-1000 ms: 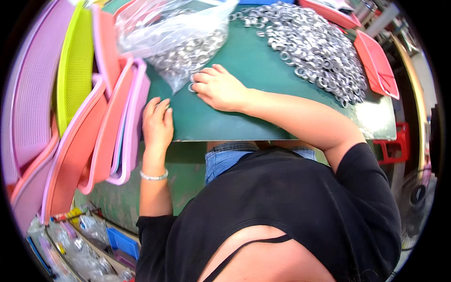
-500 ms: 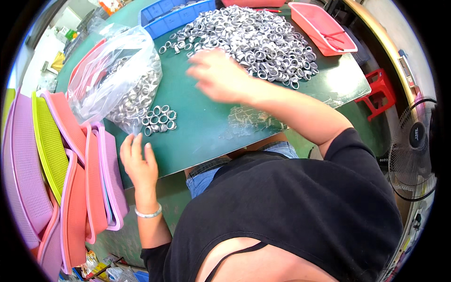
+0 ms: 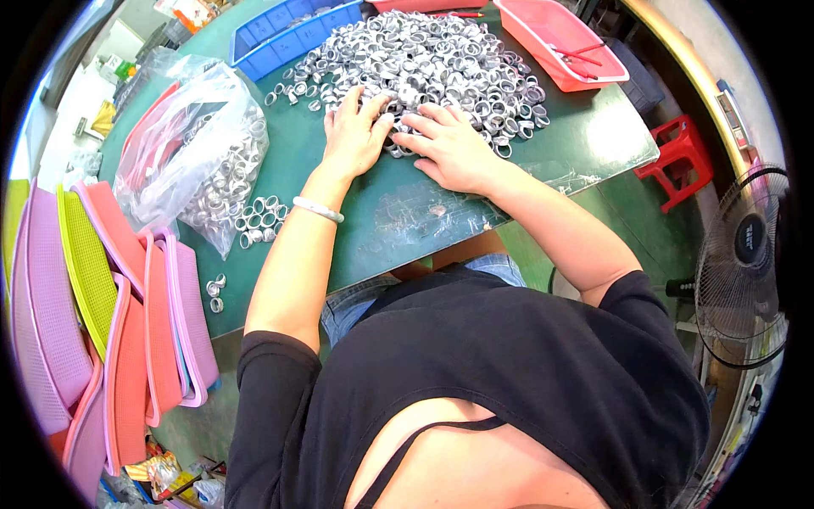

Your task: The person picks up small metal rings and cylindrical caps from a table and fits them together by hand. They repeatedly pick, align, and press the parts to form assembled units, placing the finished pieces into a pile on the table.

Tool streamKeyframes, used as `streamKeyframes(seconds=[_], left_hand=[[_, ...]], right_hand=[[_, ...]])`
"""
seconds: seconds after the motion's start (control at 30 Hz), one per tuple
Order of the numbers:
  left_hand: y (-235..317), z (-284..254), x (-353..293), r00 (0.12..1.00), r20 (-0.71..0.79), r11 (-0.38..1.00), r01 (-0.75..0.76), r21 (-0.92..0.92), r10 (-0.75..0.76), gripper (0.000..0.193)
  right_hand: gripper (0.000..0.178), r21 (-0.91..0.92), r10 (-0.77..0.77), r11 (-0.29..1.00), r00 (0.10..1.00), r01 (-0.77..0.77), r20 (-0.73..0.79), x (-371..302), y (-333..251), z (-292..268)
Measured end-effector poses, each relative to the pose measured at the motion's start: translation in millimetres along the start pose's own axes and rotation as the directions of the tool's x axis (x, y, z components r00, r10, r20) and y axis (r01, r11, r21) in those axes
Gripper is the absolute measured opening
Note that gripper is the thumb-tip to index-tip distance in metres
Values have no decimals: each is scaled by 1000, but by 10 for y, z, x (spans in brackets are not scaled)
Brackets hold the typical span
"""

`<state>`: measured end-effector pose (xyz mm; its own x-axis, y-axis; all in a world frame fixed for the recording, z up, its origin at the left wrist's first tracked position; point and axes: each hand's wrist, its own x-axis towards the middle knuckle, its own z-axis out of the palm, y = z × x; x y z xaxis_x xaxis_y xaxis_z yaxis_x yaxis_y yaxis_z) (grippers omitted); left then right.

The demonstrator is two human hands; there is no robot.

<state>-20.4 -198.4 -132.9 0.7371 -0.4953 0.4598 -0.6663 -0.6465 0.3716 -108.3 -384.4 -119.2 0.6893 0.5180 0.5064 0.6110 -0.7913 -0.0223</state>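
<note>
A large heap of silver-grey metal rings (image 3: 432,64) covers the far middle of the green table. At its near edge, my left hand (image 3: 353,140) reaches in with fingers spread, touching the rings. My right hand (image 3: 454,153) lies just to the right, palm down, its fingers also stretched onto the heap's near edge. A clear plastic bag (image 3: 182,140) with many similar rings lies on the left. Beside it sits a small cluster of rings (image 3: 261,220), partly next to my left forearm. A few more rings (image 3: 216,293) lie apart near the table's front left edge.
A blue bin (image 3: 288,38) stands behind the heap. At the far right is a pink tray (image 3: 564,42) with red-handled tools in it. Stacked plastic baskets (image 3: 127,339) crowd the left edge. A red stool (image 3: 678,161) and a black fan (image 3: 746,246) stand at right.
My left hand has moved from the table's front left up to the heap, leaving a few rings near the edge. My right hand has shifted rightward and settled on the heap's near edge.
</note>
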Motion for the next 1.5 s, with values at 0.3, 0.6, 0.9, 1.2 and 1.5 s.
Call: streamKeyframes(seconds=[0.3, 0.6, 0.9, 1.2, 1.5], left_hand=[[255, -326, -529, 992, 98, 997, -72, -39, 75, 25], [416, -509, -873, 992, 125, 982, -4, -188, 28, 52], [478, -682, -1204, 993, 61, 990, 104, -95, -99, 65], [465, -762, -1420, 980, 61, 979, 194, -55, -191, 47], [485, -662, -1470, 996, 6, 985, 84, -151, -84, 26]], right_hand=[[31, 184, 76, 981, 997, -69, -32, -285, 119, -176], [40, 161, 55, 986, 994, -39, -98, -187, -235, -141], [24, 277, -10, 960, 999, 23, -50, -258, -199, -190], [29, 196, -6, 981, 1000, 8, -11, -181, -399, -190], [21, 307, 23, 951, 1000, -29, 21, -123, -606, -75]])
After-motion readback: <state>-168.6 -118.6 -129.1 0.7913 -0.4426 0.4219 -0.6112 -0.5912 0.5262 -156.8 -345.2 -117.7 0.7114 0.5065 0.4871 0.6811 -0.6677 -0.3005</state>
